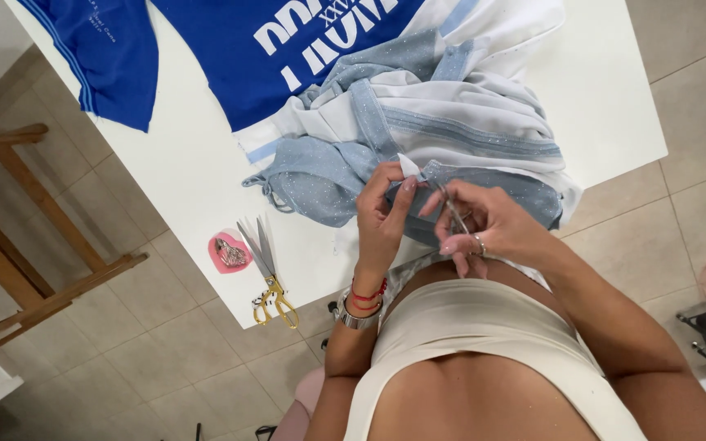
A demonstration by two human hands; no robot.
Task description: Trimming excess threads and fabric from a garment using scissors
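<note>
Fabric (459, 122), pale blue and white, lies bunched on the bench (189, 171) just beyond both hands. Well left of them rest gold-handled scissors (267, 273). The left hand (382, 216) pinches a white edge; the right hand (480, 220) grips a small metal tool (453, 214). A slip could nick cloth or fingertip, so close together.

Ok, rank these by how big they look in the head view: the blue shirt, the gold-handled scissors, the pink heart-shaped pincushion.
1. Blue shirt, largest by far, though cut off by the frame's top edge.
2. Gold-handled scissors.
3. Pink heart-shaped pincushion, smallest.
All three lie on the white table at a similar distance, so the order looks reliable.
</note>
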